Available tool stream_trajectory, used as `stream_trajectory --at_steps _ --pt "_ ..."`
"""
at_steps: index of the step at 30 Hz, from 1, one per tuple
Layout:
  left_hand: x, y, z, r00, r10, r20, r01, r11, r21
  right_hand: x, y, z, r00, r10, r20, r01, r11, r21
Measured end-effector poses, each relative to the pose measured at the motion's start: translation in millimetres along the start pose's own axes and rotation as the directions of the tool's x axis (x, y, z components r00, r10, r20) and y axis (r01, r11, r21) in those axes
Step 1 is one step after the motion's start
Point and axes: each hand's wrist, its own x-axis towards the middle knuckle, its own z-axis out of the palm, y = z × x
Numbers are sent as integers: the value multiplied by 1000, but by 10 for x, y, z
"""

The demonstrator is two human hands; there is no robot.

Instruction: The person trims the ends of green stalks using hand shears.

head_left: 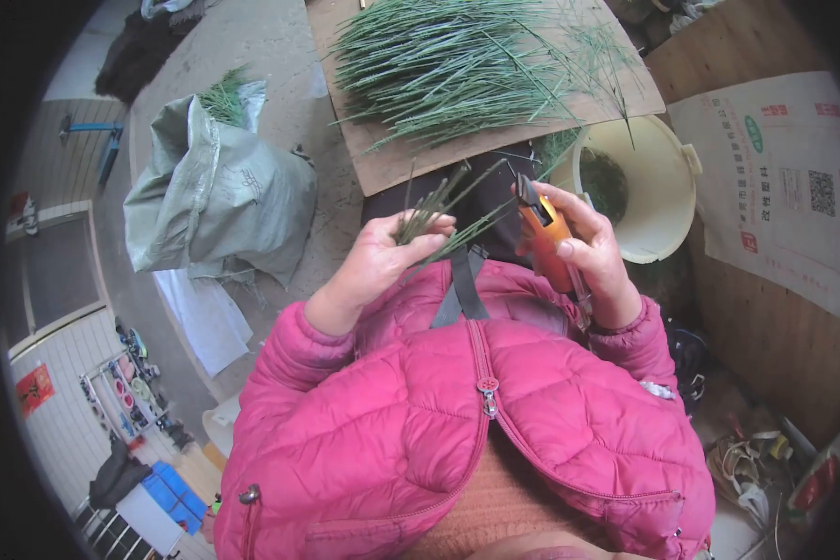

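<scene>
My left hand (387,257) is closed around a small bunch of green stems (431,210), their ends pointing up and to the right. To its right, my right hand (593,252) grips an orange cutting tool (549,241) with a dark head, held upright and apart from the bunch. Beyond both hands, a large pile of long green stems (448,70) lies on a wooden board (359,154). Some thinner sprigs lie at the pile's right side.
A cream bucket (658,219) with green bits inside stands right of the board. At the left is a grey-green woven sack (224,196) with greenery at its mouth. A printed sheet (775,187) covers part of a wooden panel (765,308) at the right.
</scene>
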Motion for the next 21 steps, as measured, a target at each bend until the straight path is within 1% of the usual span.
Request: stream_trajectory --at_steps 2,3,6,8,9,11,15,21 --pt "-4 45 71 990 -107 91 121 979 -165 -14 6 -30 1000 -6 3 6 1000 -30" --pt "24 82 93 985 -128 119 150 968 -201 -5 -13 -38 1000 -12 1 12 999 -39" --pt "47 178 117 987 -156 29 159 974 -160 -5 -54 6 998 -52 -25 50 996 -75" --pt "58 233 130 992 -121 -37 113 980 -165 30 6 -70 987 -127 103 146 967 -210" --pt "62 250 137 992 -112 -56 102 981 -164 36 6 -69 980 -144 138 174 956 -238" --pt "75 256 175 991 -96 -98 83 988 -133 6 -67 -14 988 -57 142 105 927 -360" --pt "72 260 213 994 -68 -86 59 992 -112 -21 -109 43 991 29 130 27 911 -411" --pt "64 293 205 997 -57 -50 52 994 -99 -19 -67 30 988 3 155 65 900 -432"
